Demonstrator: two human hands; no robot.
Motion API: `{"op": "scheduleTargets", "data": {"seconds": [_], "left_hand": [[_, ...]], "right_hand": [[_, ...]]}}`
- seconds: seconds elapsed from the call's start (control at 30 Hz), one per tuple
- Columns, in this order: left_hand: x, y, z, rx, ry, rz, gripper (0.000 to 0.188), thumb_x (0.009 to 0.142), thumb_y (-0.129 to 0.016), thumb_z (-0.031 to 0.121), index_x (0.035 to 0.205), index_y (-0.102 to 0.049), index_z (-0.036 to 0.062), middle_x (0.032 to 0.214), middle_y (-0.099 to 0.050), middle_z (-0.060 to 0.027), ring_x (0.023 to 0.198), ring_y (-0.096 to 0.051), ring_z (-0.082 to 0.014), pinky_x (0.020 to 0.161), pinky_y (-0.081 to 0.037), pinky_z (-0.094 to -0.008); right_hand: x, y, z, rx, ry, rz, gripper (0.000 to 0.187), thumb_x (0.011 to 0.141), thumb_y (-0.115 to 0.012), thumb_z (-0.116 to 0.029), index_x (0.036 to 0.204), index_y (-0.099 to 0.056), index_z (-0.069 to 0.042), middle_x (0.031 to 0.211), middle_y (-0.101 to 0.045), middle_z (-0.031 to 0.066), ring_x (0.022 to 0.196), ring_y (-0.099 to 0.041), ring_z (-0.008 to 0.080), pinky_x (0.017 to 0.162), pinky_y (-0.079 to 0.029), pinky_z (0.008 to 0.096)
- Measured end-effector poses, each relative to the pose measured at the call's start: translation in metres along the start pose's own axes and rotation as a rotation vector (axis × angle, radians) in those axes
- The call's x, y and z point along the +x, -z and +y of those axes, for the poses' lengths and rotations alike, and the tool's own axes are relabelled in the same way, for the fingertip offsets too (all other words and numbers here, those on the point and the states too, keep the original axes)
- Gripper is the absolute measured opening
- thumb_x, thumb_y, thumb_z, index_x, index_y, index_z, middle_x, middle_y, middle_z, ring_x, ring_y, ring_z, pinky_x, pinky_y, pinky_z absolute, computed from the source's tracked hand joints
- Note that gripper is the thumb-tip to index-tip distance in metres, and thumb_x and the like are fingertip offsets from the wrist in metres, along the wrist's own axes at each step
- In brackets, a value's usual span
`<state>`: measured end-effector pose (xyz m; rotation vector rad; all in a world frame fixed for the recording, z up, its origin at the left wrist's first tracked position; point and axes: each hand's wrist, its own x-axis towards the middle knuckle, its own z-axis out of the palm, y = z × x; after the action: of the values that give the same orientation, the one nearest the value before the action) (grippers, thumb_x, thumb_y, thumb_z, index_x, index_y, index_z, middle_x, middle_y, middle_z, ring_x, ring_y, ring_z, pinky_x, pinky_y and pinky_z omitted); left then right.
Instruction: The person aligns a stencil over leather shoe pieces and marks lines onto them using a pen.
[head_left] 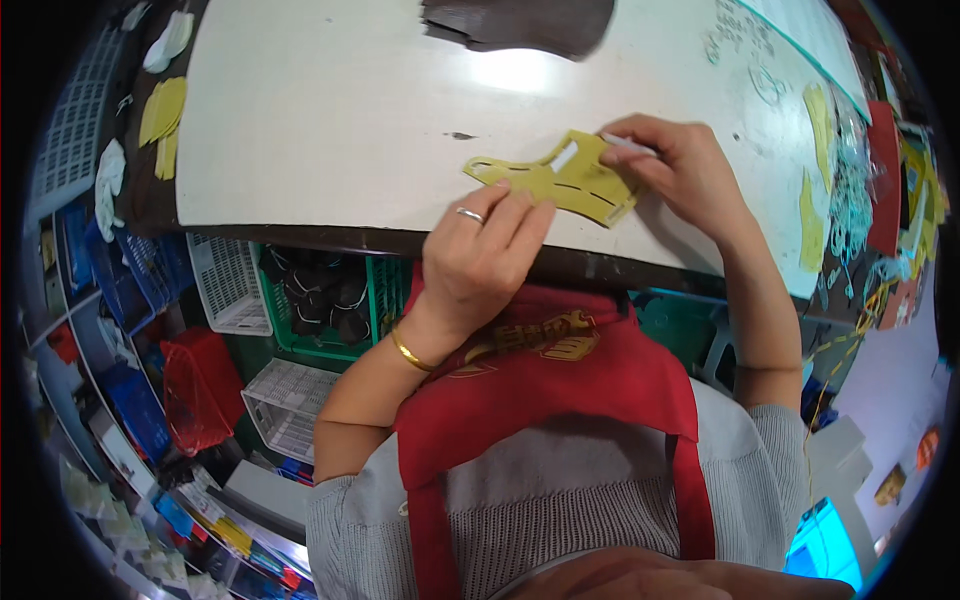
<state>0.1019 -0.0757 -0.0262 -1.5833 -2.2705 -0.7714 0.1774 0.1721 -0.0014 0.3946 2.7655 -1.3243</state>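
A yellow pattern template (575, 183) with narrow slots lies flat near the table's front edge. A thin dark rim shows along its lower edge; I cannot tell whether another piece lies beneath. My left hand (483, 245) presses the template down with bent fingertips at its near left side. My right hand (680, 165) rests at the template's right end, its thumb and fingers closed on a slim white pen (630, 145). The pen's tip is hidden by the fingers.
Dark brown leather-like pieces (530, 22) lie at the table's (320, 120) far side. More yellow templates (163, 112) sit at the left edge, others (811, 220) at the right beside tangled pale-green cord (850, 190). Below the left front edge stand a green crate (315, 345) and a white crate (228, 285).
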Motion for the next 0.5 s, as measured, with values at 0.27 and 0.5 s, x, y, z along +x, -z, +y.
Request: {"op": "scheduleTargets", "data": {"seconds": [0.27, 0.5], "left_hand": [[0.017, 0.006, -0.004, 0.062, -0.138, -0.219, 0.026, 0.077, -0.067, 0.011, 0.102, -0.07, 0.0052, 0.085, -0.056, -0.0053, 0.076, -0.057, -0.0219, 0.078, -0.057, -0.0353], [0.019, 0.004, 0.012, 0.182, -0.248, -0.261, 0.04, 0.083, -0.063, 0.016, 0.123, -0.07, 0.0115, 0.106, -0.066, -0.0071, 0.084, -0.061, -0.0222, 0.075, -0.057, -0.0367]], "right_hand": [[-0.007, 0.009, -0.001, 0.012, -0.145, 0.041, 0.034, 0.081, -0.083, -0.023, 0.11, -0.073, -0.007, 0.083, -0.075, 0.0108, 0.074, -0.073, 0.0204, 0.071, -0.057, 0.0321], [-0.018, -0.001, -0.004, -0.306, 0.093, 0.214, 0.022, 0.087, -0.077, -0.022, 0.103, -0.072, -0.009, 0.087, -0.075, 0.0072, 0.08, -0.073, 0.0272, 0.07, -0.056, 0.0356]]}}
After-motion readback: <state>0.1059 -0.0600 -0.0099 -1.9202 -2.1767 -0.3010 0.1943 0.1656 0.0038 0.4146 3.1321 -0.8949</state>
